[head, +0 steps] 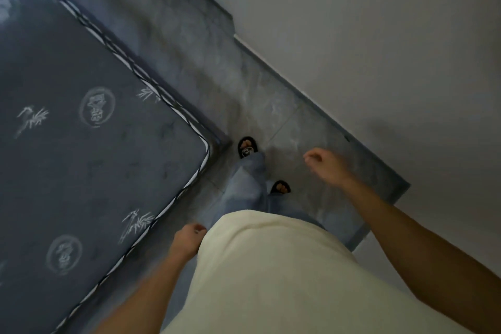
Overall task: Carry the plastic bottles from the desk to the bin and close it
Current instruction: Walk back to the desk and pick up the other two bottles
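No bottle, desk or bin shows in the head view. My left hand (188, 240) hangs beside my hip with its fingers loosely curled and nothing in it. My right hand (326, 164) swings forward over the floor, fingers curled and apart, also holding nothing. Both forearms are bare. Below me I see my cream shirt, blue jeans and black sandals on the grey floor.
A dark blue patterned mattress (81, 130) fills the left side, its corner close to my left foot (247, 147). A pale wall (379, 49) runs along the right with a grey skirting. Between them lies a narrow strip of grey tiled floor (195, 43).
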A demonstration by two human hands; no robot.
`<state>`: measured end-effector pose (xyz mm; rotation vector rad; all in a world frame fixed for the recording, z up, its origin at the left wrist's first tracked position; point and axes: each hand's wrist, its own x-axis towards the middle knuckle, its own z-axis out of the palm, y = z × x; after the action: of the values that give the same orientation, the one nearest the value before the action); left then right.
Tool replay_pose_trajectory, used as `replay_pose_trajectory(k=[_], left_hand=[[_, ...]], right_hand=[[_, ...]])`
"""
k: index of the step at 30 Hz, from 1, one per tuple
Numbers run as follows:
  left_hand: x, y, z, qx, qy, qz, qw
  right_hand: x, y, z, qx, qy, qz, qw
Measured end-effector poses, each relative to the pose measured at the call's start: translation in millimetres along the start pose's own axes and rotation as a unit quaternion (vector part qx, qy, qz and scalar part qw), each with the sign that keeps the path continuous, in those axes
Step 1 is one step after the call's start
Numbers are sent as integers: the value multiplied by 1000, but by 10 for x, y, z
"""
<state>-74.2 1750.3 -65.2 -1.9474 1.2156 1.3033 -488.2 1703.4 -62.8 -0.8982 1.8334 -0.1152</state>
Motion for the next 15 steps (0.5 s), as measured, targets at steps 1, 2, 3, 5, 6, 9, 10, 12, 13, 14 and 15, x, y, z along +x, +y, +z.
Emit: replay_pose_trajectory(k=[1,2,3,5,6,9,10,12,13,14,15], left_hand=[[47,53,-75,-17,0,-5,1000],[99,122,-158,-31,0,-8,999],[151,198,-246,-46,1,-11,999],[269,392,-455,-73,9,-8,997],[329,515,-568,-84,15,-2,996],[546,974,-989,-112,46,23,992],[617,1141,-1143,-116,59,32,991],[739,1481,-1443,-127,75,55,987],[797,1647,-1591,-135,78,65,986],[863,1811,-1736,-142,80,74,984],[942,1977,-1884,-149,85,83,982]], right_hand=[[129,-141,-53,-10,-5,-3,1000],[245,-264,-95,-18,-10,-3,1000],[345,-365,-128,-27,-15,-4,1000],[514,-525,-187,-49,-20,3,999],[570,-577,-221,-58,-22,11,998],[698,-662,-353,-74,-31,29,996],[729,-684,-418,-74,-39,42,996],[773,-709,-554,-79,-44,68,994],[800,-728,-623,-83,-41,80,993],[838,-756,-697,-84,-37,91,992],[900,-804,-782,-84,-35,101,991]])
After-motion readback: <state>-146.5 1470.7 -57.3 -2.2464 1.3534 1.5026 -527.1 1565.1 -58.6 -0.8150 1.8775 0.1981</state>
